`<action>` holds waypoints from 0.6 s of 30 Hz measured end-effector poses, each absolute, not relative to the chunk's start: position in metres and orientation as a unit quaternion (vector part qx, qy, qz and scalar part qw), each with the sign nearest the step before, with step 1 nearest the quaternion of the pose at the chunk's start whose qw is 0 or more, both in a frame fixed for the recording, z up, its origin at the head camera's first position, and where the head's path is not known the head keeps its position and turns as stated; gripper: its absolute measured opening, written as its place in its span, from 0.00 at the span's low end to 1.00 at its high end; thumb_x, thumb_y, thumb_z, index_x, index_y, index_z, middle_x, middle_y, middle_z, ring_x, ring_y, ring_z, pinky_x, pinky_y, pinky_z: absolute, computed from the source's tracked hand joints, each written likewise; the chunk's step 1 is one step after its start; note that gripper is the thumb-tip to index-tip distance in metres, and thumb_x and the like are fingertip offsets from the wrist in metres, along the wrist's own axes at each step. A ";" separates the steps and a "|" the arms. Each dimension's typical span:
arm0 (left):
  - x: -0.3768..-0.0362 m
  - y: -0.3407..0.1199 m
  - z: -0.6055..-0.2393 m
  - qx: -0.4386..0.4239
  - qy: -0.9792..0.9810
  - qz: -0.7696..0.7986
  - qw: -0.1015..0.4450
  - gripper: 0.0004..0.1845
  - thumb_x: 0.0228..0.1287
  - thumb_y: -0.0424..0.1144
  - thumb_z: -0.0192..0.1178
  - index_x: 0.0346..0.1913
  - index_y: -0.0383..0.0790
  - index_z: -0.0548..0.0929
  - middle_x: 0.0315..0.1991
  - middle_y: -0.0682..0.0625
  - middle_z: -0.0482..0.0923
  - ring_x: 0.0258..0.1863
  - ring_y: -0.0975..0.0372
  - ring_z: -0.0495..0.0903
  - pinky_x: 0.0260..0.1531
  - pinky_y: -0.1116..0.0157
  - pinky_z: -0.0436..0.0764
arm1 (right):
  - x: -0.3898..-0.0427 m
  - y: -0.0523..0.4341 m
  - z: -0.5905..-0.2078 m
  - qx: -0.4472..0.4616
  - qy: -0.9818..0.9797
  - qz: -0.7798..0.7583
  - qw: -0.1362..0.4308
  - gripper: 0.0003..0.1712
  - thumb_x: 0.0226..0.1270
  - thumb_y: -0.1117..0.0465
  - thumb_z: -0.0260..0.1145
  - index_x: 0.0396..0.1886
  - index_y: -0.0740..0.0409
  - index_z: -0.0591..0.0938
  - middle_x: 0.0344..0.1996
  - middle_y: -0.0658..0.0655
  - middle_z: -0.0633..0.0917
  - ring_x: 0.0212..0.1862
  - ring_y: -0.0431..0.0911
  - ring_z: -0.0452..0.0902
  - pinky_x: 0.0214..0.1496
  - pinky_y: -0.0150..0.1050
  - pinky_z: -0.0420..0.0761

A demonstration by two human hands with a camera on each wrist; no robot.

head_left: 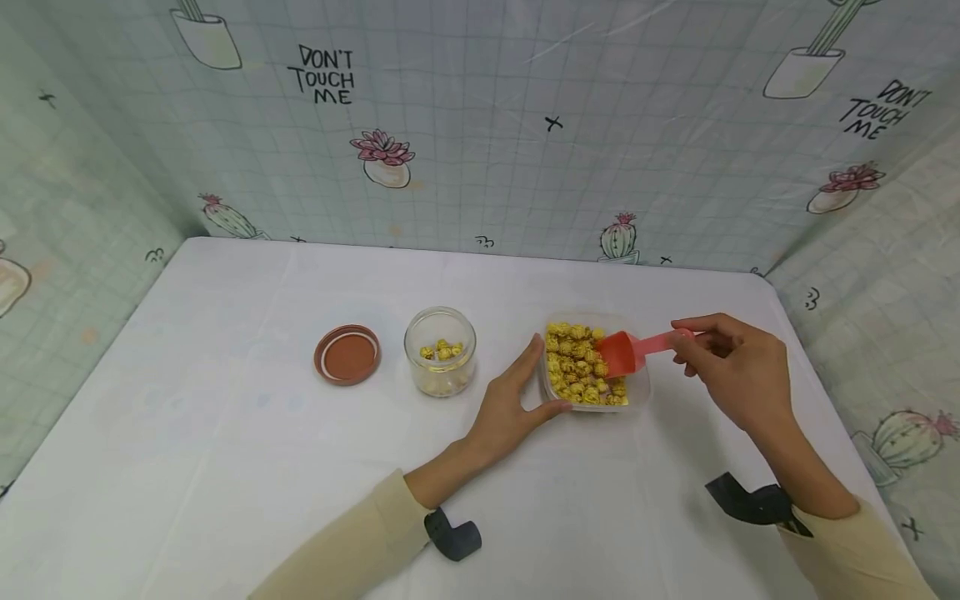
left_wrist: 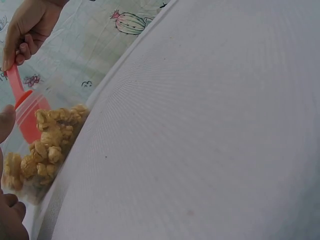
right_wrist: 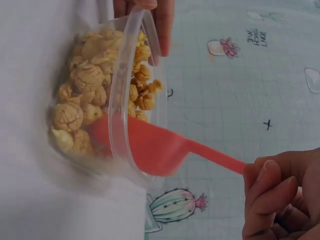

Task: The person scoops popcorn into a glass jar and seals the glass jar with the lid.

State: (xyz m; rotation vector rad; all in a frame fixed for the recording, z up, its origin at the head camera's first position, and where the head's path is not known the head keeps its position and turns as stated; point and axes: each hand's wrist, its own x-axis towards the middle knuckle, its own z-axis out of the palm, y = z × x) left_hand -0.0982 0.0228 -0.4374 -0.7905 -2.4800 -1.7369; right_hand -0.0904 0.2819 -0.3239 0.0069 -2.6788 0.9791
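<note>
Far to the left of the left hand's fingers, a flat, rust-coloured lid (head_left: 347,354) lies on the white cloth of the worktop (head_left: 225,433). Between the lid and those fingers stands a small round glass jar (head_left: 440,351), open, with a few pieces of popcorn in its bottom; it looks hard, smooth and breakable, best held round its wall.

The left hand (head_left: 512,406) rests on the worktop with fingers fairly straight, forefinger and thumb spread against the near-left corner of the clear plastic tub (head_left: 636,390), bracing it rather than closing round it. The tub is thin-walled and slightly flexible, probably very light, so it would likely slide on the cloth without that bracing. It holds knobbly yellow popcorn (head_left: 573,367), dry, brittle and nearly weightless; pieces should crush if pressed and scatter if jolted.

The red plastic scoop (head_left: 624,352) sits with its bowl in the popcorn, just right of the left fingertips. It looks stiff, smooth and light, its narrow flat handle the natural place to hold. The right hand (head_left: 731,367) pinches the handle's end between curled fingers (right_wrist: 270,185) and thumb, at the tub's right side.
</note>
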 end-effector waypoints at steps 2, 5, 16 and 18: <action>-0.098 0.022 -0.437 -0.253 -0.792 -0.555 0.007 0.48 0.58 0.45 0.68 0.74 0.33 0.52 0.74 0.43 0.49 0.72 0.61 0.49 0.68 0.63 0.56 | -0.090 0.285 -0.326 -0.017 -0.927 0.354 0.124 0.16 0.65 0.52 0.67 0.46 0.58 0.85 0.25 0.55 0.85 0.22 0.40 0.78 0.20 0.29 0.74; -0.098 0.022 -0.438 -0.253 -0.794 -0.553 0.008 0.48 0.58 0.45 0.68 0.74 0.34 0.52 0.74 0.44 0.48 0.72 0.61 0.49 0.68 0.63 0.56 | -0.090 0.289 -0.329 -0.051 -0.917 0.385 0.090 0.19 0.65 0.49 0.66 0.47 0.58 0.84 0.26 0.53 0.86 0.24 0.42 0.79 0.25 0.28 0.78; -0.099 0.023 -0.437 -0.249 -0.793 -0.556 0.007 0.48 0.58 0.45 0.69 0.74 0.33 0.53 0.74 0.44 0.49 0.72 0.62 0.49 0.68 0.63 0.56 | -0.088 0.291 -0.345 -0.129 -0.863 0.489 0.019 0.26 0.64 0.47 0.66 0.51 0.63 0.80 0.27 0.52 0.86 0.27 0.44 0.79 0.30 0.28 0.81; -0.098 0.023 -0.437 -0.249 -0.793 -0.556 0.008 0.47 0.58 0.44 0.69 0.74 0.33 0.53 0.74 0.44 0.50 0.72 0.62 0.49 0.68 0.63 0.56 | -0.086 0.292 -0.348 -0.138 -0.855 0.499 0.017 0.26 0.64 0.47 0.66 0.52 0.63 0.80 0.28 0.53 0.86 0.27 0.44 0.79 0.31 0.28 0.82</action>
